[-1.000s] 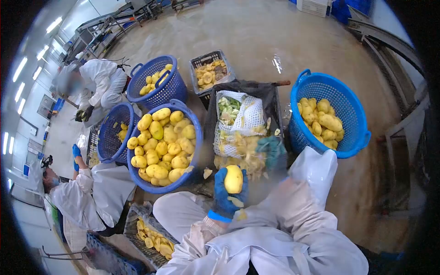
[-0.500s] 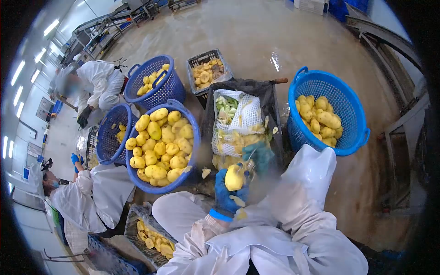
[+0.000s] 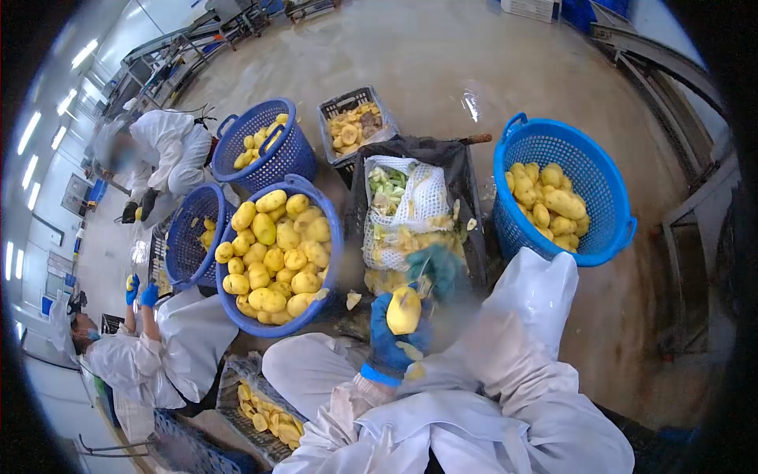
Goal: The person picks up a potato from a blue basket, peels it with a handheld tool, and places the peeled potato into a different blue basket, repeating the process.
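Observation:
My left hand [image 3: 388,344], in a blue glove, is closed around a pale yellow potato [image 3: 403,310] held upright above my lap. Strips of potato peel [image 3: 410,351] cling to that glove. Just beyond the potato is my right hand [image 3: 437,272] in a green glove, fingers curled; a thin tool seems to be in it, but blur hides its kind. Below both hands stands a black-lined crate [image 3: 466,189] holding white netting [image 3: 426,193], green scraps and peelings. To the left, a blue-purple basket [image 3: 335,261] is heaped with yellow potatoes [image 3: 274,259].
A bright blue basket [image 3: 608,182] with potatoes stands right. More purple baskets [image 3: 296,158] and a crate of cut pieces [image 3: 379,130] lie beyond. Two co-workers in white [image 3: 130,359] sit at left, near a crate of slices [image 3: 268,415]. Metal frames [image 3: 695,213] edge the right.
My right hand has shifted slightly left across the far side of the potato, which now sits more upright. The nearer co-worker's blue-gloved hands have moved apart and lower.

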`<state>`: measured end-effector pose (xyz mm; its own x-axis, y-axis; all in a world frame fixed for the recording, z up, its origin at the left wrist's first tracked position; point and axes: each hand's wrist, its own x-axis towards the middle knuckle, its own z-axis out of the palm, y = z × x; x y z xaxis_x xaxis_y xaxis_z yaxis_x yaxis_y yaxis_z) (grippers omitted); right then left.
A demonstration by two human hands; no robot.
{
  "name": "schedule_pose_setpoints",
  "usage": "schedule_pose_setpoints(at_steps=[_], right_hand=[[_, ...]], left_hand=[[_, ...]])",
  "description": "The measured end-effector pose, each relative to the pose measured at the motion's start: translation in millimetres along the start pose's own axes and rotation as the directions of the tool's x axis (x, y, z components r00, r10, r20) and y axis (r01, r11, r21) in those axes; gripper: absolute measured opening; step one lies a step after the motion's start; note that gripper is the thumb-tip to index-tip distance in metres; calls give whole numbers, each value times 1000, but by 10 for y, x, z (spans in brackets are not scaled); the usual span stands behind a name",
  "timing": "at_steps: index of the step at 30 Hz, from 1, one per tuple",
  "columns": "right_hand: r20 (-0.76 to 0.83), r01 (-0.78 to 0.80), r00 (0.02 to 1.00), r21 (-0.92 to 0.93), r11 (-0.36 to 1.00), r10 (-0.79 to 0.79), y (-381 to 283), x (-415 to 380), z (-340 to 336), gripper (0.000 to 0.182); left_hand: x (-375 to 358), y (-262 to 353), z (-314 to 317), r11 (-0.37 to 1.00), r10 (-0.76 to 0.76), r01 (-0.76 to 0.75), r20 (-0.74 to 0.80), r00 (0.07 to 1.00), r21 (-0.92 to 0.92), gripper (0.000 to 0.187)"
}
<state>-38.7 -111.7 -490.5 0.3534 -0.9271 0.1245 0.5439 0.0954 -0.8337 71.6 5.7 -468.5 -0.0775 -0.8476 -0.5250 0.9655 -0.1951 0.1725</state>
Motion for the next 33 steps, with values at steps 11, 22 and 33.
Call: schedule_pose_setpoints(at_steps=[11, 22, 33], right_hand=[[-147, -114, 981, 82, 990, 125, -153, 151, -90, 19], [113, 163, 984, -257, 953, -137, -112, 13, 26, 35], [134, -132, 983, 38, 991, 125, -326, -262, 430, 25]], left_hand=[[-135, -12, 126, 801, 380, -358, 55, 923, 480, 38], [-136, -48, -213, 430, 477, -618, 416, 774, 658, 38], [-155, 63, -147, 989, 14, -41, 183, 983, 144, 52]])
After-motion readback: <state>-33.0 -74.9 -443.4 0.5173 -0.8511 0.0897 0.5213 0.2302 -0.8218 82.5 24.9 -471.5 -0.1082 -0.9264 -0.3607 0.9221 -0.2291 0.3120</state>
